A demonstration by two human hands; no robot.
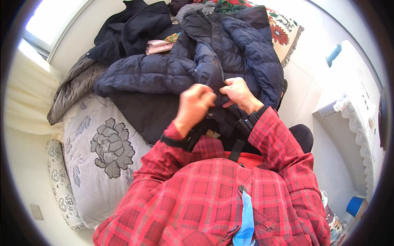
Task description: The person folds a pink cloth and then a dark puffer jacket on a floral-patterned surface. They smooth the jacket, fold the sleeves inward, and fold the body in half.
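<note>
A dark navy quilted puffer jacket (240, 52) lies spread before me, one sleeve stretched to the left. My right hand (240, 93) pinches the jacket's front edge near its zipper between thumb and fingers. Just left of it, my left hand (196, 103) is blurred, its fingers curled over the jacket; whether it grips anything does not show. Below the hands a metal snap (210, 115) sits on the dark front placket. Black cloth (144, 112) spreads under the left sleeve.
Another black garment (132, 33), folded pink cloth (159, 46) and a brown quilted piece (77, 83) lie beyond and left. A grey floral bed cover (112, 147) is at left. At right stand a lace-trimmed white piece of furniture (344, 92) and a blue container (354, 206).
</note>
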